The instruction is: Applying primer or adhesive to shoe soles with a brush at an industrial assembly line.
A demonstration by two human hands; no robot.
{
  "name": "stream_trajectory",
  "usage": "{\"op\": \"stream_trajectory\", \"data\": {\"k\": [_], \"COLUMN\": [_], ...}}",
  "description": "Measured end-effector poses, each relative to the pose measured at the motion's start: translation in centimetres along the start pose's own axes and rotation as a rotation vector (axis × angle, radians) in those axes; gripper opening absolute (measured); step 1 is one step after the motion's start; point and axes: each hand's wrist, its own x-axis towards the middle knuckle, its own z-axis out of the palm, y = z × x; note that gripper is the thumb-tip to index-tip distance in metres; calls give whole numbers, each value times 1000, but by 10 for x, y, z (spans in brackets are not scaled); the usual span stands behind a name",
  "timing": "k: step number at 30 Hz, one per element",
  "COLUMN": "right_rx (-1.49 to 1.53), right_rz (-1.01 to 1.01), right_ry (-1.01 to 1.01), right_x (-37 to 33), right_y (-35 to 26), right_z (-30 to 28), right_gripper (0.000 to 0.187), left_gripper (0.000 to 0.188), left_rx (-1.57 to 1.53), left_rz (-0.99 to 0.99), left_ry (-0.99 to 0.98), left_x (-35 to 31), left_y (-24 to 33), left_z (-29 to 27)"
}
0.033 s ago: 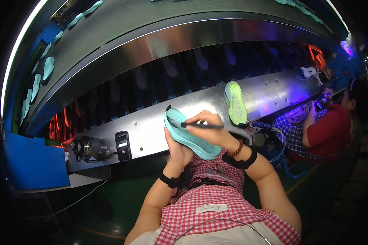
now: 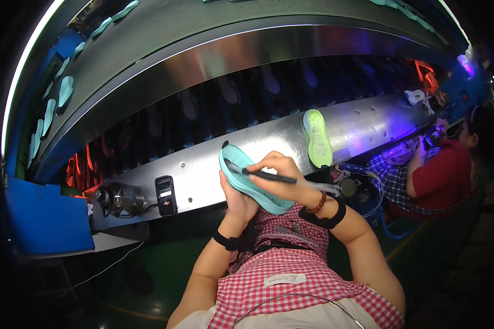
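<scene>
My left hand grips a turquoise shoe sole from its left edge and underside, holding it tilted above my lap. A black loop or tab sticks out at the sole's far end. In my right hand is a slim black-handled brush, pinched like a pen. Its greyish tip reaches inside the sole's raised rim near the far end; whether it touches the surface I cannot tell. A pale hose trails from the handle's rear, beside my right wrist.
A yellow-green sole lies on the metal bench. Left of it are a black phone-like case and a clear jar-like container. Beyond, a conveyor belt carries turquoise soles. A person in red works at right.
The brush tip has shifted slightly left along the sole's inner edge, and its handle slants more. The hose has swung a little. My left hand and the sole have barely moved.
</scene>
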Motion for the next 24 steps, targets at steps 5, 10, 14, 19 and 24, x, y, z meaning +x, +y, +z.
{"op": "stream_trajectory", "data": {"k": [5,10,14,19,24], "right_rx": [-6,519,260,585,325], "right_rz": [-3,367,147,381,-29], "right_ry": [-490,-187,-187,-143,-375], "right_x": [-16,-3,0,-4,-8], "right_y": [-2,-26,-23,-35,-28], "right_z": [-38,-53,-34,-48,-48], "right_gripper": [20,17,18,15,19], "left_gripper": [68,70,70,71,77], "left_rx": [52,23,-184,-54,13], "left_rz": [35,-80,-80,2,122], "left_ry": [-172,-136,-10,-188,-121], "left_x": [-1,-7,-9,-11,0], "left_y": [34,28,23,28,35], "left_z": [-1,11,35,33,37]}}
